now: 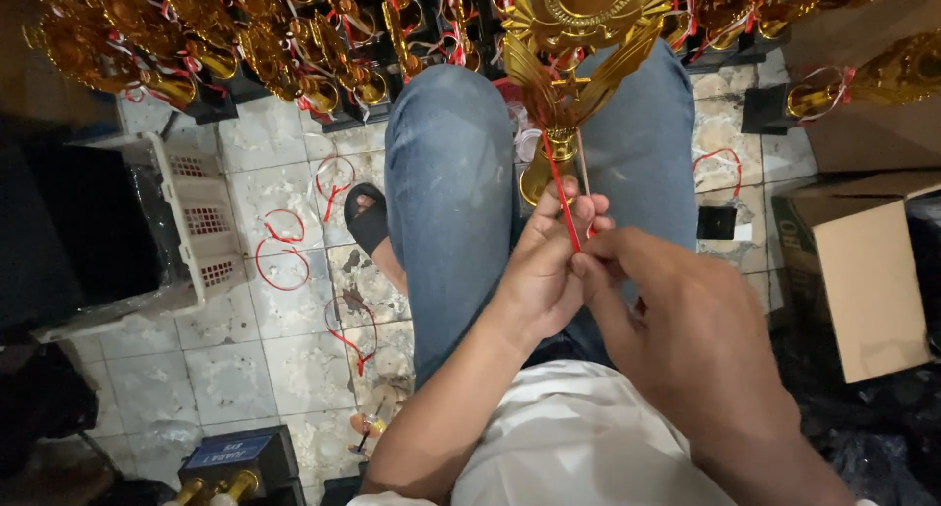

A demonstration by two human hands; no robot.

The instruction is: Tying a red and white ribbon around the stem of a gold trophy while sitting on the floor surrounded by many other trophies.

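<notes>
left hand (545,271): fingers pinched on red ribbon (562,200) | right hand (686,339): fingers pinching same ribbon | gold trophy (573,45) between knees | brown cardboard box (863,280) right, flap open

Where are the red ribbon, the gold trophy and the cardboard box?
red ribbon (562,194): head view, on the taut strand above the fingers.
gold trophy (578,35): head view, on its wing ornament.
cardboard box (867,280): head view, on its side flap.

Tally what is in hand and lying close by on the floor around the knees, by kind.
Hands: 2, the left hand and the right hand
Gold trophy between the knees: 1
Red ribbon pinched by both hands: 1
Loose red ribbon loops on the tiles: about 5
White plastic basket: 1
Cardboard box: 1
Total: about 11
</notes>
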